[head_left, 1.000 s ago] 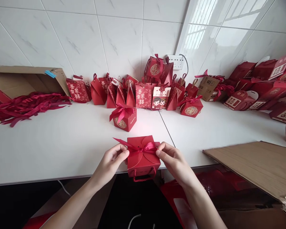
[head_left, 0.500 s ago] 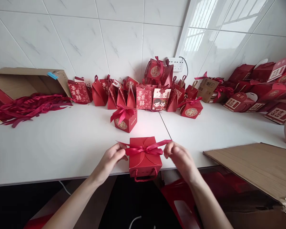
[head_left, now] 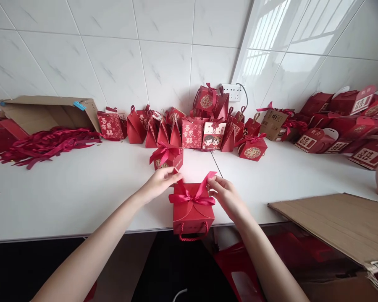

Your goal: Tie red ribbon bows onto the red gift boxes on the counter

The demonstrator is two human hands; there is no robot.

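Observation:
A red gift box [head_left: 189, 216] with a cord handle hanging down its near side sits at the table's front edge. A red satin ribbon [head_left: 193, 199] is tied in a bow on its lid. My left hand [head_left: 164, 181] pinches one ribbon tail beyond the box's far left corner. The other tail rises to the upper right, where my right hand [head_left: 222, 188] has its end between thumb and fingers. Right behind my left hand stands another bow-topped red box [head_left: 168, 158], partly covered by that hand.
Small red gift boxes [head_left: 192, 133] line the wall. A heap of loose red ribbons [head_left: 50, 144] lies at left by an open cardboard box [head_left: 50, 115]. More red boxes [head_left: 318, 140] are piled at right. A cardboard flap [head_left: 330, 222] juts up at front right.
Both hands have moved away from me, drawing the ribbon tails from sideways to pointing up and back. My left hand has shifted inward. The view has tilted slightly.

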